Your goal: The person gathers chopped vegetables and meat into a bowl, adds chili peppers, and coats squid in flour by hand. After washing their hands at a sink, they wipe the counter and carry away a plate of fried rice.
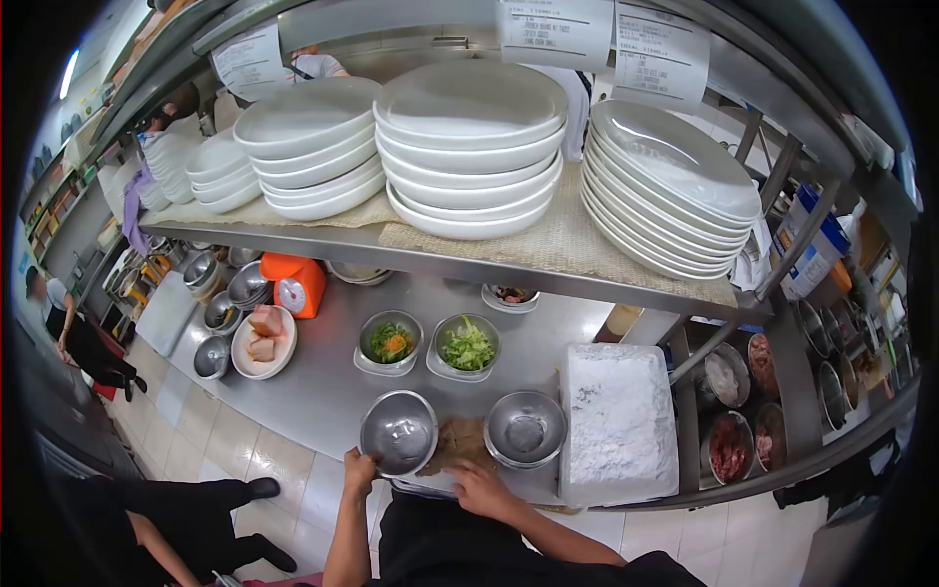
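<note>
White plates [469, 147] stacked on a shelf [548, 271]; orange scale [296, 282] beside bowls of greens [468, 344]

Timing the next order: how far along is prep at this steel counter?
Done: chopped greens sit in two small round bowls; pale meat pieces lie on a white plate. In hand: left hand grips an empty shiny steel bowl, right hand rests by a brown mat. Left: a second steel bowl is also empty.
</note>
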A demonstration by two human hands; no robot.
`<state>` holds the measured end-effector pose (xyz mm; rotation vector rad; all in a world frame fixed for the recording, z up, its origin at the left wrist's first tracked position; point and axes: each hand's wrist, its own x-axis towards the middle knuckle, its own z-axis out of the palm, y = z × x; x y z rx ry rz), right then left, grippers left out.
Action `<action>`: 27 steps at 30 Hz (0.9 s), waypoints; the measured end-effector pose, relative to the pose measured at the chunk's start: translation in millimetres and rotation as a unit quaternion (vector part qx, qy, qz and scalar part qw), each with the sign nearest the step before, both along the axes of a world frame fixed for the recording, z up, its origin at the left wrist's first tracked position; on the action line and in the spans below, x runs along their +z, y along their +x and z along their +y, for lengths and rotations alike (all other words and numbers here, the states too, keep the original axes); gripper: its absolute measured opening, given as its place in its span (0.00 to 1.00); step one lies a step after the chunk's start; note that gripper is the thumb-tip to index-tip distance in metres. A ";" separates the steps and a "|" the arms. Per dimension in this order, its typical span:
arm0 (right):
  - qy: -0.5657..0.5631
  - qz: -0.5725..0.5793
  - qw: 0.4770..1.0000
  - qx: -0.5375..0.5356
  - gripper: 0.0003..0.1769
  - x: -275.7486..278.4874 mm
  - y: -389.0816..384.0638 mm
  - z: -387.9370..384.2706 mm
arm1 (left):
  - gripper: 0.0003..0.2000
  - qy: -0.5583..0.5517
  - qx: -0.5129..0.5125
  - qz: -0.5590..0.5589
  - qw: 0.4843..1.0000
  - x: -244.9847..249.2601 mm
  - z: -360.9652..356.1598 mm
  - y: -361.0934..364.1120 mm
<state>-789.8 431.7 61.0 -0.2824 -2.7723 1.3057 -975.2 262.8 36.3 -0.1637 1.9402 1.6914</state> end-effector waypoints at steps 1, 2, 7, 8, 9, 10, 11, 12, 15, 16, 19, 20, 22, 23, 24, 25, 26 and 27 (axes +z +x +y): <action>-0.002 0.001 1.000 0.002 0.24 -6.2 -5.2 -0.6 | 0.11 0.006 0.038 -0.003 0.999 4.3 -4.7 2.3; 0.068 0.008 0.998 -0.014 0.25 -12.4 -10.7 -1.7 | 0.11 0.003 0.037 -0.002 0.999 4.7 -13.1 3.4; 0.204 0.010 0.975 -0.091 0.29 -15.9 -29.7 -9.9 | 0.12 0.019 0.087 -0.003 0.996 13.0 -39.5 13.0; 0.240 0.016 0.966 -0.098 0.29 -21.3 -34.2 -11.4 | 0.13 0.027 0.088 0.000 0.996 10.7 -45.7 13.1; 0.276 0.022 0.955 -0.105 0.29 -26.2 -38.4 -12.5 | 0.14 0.019 0.088 -0.003 0.996 9.8 -49.0 13.5; 0.275 0.021 0.954 -0.116 0.29 -31.0 -40.7 -12.1 | 0.14 0.017 0.077 -0.002 0.997 6.0 -51.5 13.1; 0.279 0.030 0.952 -0.123 0.29 -36.1 -41.8 -11.8 | 0.14 0.024 0.079 -0.009 0.997 1.1 -54.6 12.6; 0.284 0.039 0.949 -0.129 0.28 -37.3 -42.3 -13.0 | 0.14 0.031 0.081 -0.017 0.996 -0.4 -57.1 12.5; 0.308 0.048 0.938 -0.154 0.22 -39.1 -43.7 -15.1 | 0.14 0.032 0.064 -0.021 0.997 1.3 -60.8 11.4; 0.308 0.046 0.937 -0.161 0.22 -40.8 -46.2 -14.8 | 0.14 0.032 0.060 -0.019 0.998 5.0 -61.1 11.7; 0.286 0.036 0.938 -0.194 0.14 -46.9 -53.8 -17.5 | 0.15 0.082 0.055 -0.014 0.995 6.5 -70.1 9.8; 0.277 0.050 0.933 -0.222 0.12 -48.2 -56.8 -18.2 | 0.16 0.125 0.055 -0.014 0.991 5.0 -75.7 7.5; 0.270 0.066 0.928 -0.249 0.09 -48.4 -60.9 -19.8 | 0.16 0.123 0.040 0.005 0.992 3.2 -87.8 2.5; 0.266 0.073 0.926 -0.257 0.10 -48.5 -60.7 -20.3 | 0.16 0.119 0.026 0.024 0.992 1.8 -93.2 0.5; 0.261 0.079 0.925 -0.266 0.11 -47.4 -60.3 -21.3 | 0.16 0.120 0.023 0.024 0.992 0.2 -96.7 -0.5; 0.261 0.079 0.924 -0.268 0.11 -46.3 -60.2 -22.0 | 0.17 0.131 0.035 0.021 0.991 -2.2 -98.7 0.0; 0.256 0.075 0.925 -0.271 0.12 -45.5 -59.5 -21.8 | 0.17 0.141 0.047 0.017 0.989 -6.6 -100.9 1.4; 0.250 0.069 0.926 -0.274 0.13 -44.7 -59.0 -22.6 | 0.17 0.150 0.065 0.018 0.986 -16.9 -100.3 0.8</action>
